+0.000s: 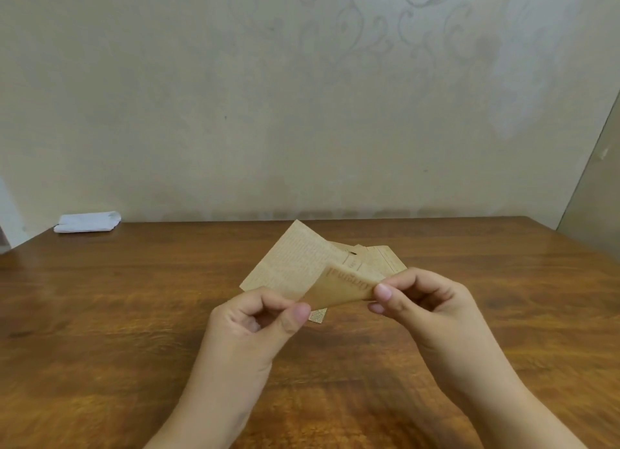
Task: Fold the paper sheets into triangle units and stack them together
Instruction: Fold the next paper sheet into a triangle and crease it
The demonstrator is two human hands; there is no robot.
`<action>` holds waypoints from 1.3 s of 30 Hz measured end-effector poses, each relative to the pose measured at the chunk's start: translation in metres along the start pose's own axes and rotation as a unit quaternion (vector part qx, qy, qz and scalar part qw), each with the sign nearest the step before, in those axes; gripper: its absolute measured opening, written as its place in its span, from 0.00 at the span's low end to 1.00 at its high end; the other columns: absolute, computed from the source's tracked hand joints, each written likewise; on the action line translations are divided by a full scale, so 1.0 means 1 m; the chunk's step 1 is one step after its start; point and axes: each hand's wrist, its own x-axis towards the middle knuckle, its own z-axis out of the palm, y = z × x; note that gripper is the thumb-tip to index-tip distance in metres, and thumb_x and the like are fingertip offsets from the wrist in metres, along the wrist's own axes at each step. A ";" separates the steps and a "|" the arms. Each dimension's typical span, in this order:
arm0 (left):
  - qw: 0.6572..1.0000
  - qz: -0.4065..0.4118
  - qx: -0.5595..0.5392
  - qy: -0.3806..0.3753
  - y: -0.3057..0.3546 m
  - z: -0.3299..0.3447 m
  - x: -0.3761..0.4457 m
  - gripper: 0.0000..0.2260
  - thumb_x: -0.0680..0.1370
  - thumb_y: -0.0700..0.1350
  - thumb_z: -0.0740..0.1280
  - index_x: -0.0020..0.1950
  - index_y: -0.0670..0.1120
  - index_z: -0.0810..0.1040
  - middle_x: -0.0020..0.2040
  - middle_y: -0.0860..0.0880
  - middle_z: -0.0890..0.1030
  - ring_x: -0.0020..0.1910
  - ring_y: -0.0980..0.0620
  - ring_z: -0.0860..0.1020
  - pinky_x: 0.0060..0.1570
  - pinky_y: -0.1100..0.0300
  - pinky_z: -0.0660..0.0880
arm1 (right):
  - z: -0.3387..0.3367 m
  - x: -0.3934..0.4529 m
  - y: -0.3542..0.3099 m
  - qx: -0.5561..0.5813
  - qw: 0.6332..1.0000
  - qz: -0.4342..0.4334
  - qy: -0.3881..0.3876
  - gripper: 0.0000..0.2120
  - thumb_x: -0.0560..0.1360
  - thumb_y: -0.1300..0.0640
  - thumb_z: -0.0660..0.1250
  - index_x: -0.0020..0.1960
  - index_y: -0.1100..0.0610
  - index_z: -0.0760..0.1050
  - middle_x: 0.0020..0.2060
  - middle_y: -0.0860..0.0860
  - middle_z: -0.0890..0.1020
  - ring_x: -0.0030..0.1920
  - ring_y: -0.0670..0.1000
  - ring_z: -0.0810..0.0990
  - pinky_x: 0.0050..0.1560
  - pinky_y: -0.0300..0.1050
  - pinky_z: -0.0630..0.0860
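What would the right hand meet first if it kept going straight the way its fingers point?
The right hand points leftward, pinching the paper sheet. Going straight on, it would likely meet the left hand, which pinches the same sheet opposite it, though depth is hard to judge.

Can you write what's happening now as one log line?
step: folding | left hand: pinches sheet | right hand: pinches sheet | spare sheets: on table

Tan printed paper sheet [295, 264], partly folded, apparently raised.
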 end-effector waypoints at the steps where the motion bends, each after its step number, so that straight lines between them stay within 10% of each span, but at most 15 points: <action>1: 1.000 -0.014 -0.018 0.014 -0.002 0.000 -0.001 0.17 0.53 0.56 0.82 0.29 0.48 0.82 0.33 0.48 0.80 0.40 0.52 0.78 0.49 0.58 0.76 | 0.003 0.000 0.002 0.024 1.000 0.011 0.010 0.10 0.62 0.47 0.74 0.36 0.53 0.83 0.35 0.54 0.84 0.39 0.48 0.82 0.45 0.40 0.80; 5: 0.995 -0.045 -0.059 0.069 -0.002 0.010 -0.005 0.17 0.54 0.49 0.83 0.24 0.48 0.75 0.37 0.41 0.80 0.44 0.44 0.78 0.56 0.47 0.73 | 0.014 -0.002 0.006 0.109 0.992 0.034 0.050 0.10 0.59 0.50 0.75 0.33 0.56 0.82 0.34 0.55 0.84 0.36 0.50 0.83 0.41 0.38 0.80; 10: 0.991 -0.046 -0.068 0.110 0.000 0.010 -0.007 0.18 0.54 0.48 0.79 0.39 0.56 0.77 0.39 0.44 0.85 0.35 0.50 0.83 0.33 0.63 0.77 | 0.016 -0.004 0.004 0.079 0.993 0.044 0.079 0.11 0.59 0.49 0.75 0.33 0.56 0.80 0.33 0.56 0.84 0.34 0.49 0.82 0.38 0.37 0.80; 13: 0.994 -0.050 -0.027 0.089 0.004 -0.003 0.001 0.36 0.54 0.53 0.84 0.56 0.64 0.70 0.48 0.51 0.85 0.46 0.57 0.83 0.42 0.63 0.75 | 0.009 -0.002 0.001 0.036 0.996 0.043 0.065 0.13 0.61 0.52 0.74 0.35 0.61 0.78 0.30 0.55 0.84 0.32 0.47 0.82 0.36 0.34 0.78; 20: 0.966 -0.023 0.222 -0.131 0.016 -0.023 0.009 0.33 0.56 0.72 0.73 0.60 0.72 0.71 0.68 0.71 0.66 0.67 0.68 0.65 0.64 0.59 0.63 | 0.006 -0.006 -0.010 -0.066 0.990 0.045 -0.113 0.12 0.62 0.52 0.74 0.34 0.60 0.77 0.31 0.56 0.83 0.30 0.45 0.78 0.31 0.33 0.73; 28: 0.962 -0.039 0.217 -0.159 0.016 -0.019 0.003 0.11 0.63 0.54 0.77 0.45 0.61 0.84 0.41 0.60 0.83 0.41 0.62 0.81 0.41 0.68 0.77 | 0.010 -0.006 -0.008 -0.072 0.995 0.031 -0.067 0.13 0.60 0.54 0.74 0.35 0.64 0.78 0.30 0.55 0.83 0.30 0.45 0.79 0.32 0.34 0.76; 39: 0.977 -0.017 0.189 -0.102 0.008 -0.013 0.001 0.06 0.67 0.53 0.77 0.42 0.59 0.85 0.42 0.53 0.85 0.44 0.55 0.83 0.45 0.56 0.79 | 0.013 -0.005 -0.008 -0.026 0.998 0.053 -0.026 0.13 0.60 0.59 0.75 0.37 0.66 0.76 0.28 0.54 0.82 0.28 0.44 0.81 0.30 0.30 0.74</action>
